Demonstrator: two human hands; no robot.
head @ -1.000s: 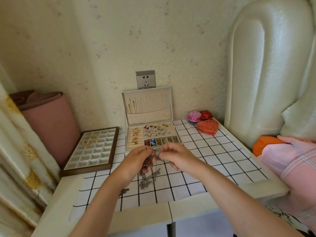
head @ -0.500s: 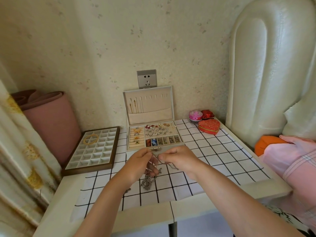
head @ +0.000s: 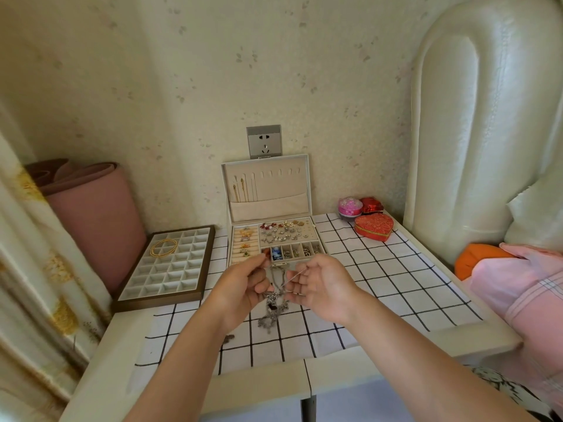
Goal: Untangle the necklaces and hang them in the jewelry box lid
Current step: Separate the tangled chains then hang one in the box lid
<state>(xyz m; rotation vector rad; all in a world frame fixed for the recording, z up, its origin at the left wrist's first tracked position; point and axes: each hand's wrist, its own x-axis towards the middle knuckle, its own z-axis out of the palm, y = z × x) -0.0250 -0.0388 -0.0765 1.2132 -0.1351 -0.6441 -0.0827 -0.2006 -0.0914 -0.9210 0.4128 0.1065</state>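
Note:
A tangled clump of silver necklaces (head: 272, 303) hangs between my hands above the checked cloth, its lower end trailing onto the cloth. My left hand (head: 243, 284) pinches the upper chains. My right hand (head: 320, 284) pinches one thin strand and holds it taut, away from the clump. Behind them the cream jewelry box (head: 275, 242) stands open, its upright lid (head: 268, 187) carrying a row of hooks. Gold chains (head: 239, 188) hang at the lid's left end. A small dark piece (head: 228, 339) lies on the cloth by my left forearm.
A brown compartment tray (head: 170, 269) with a gold necklace (head: 164, 247) sits at the left. A red heart box (head: 374, 226), a pink round tin (head: 350, 206) and a small red box (head: 371, 205) stand at the back right. A padded headboard (head: 475, 117) rises to the right.
My hands have drawn slightly apart and lifted a little. The right hand now pulls one thin strand out sideways from the clump, which hangs lower between them.

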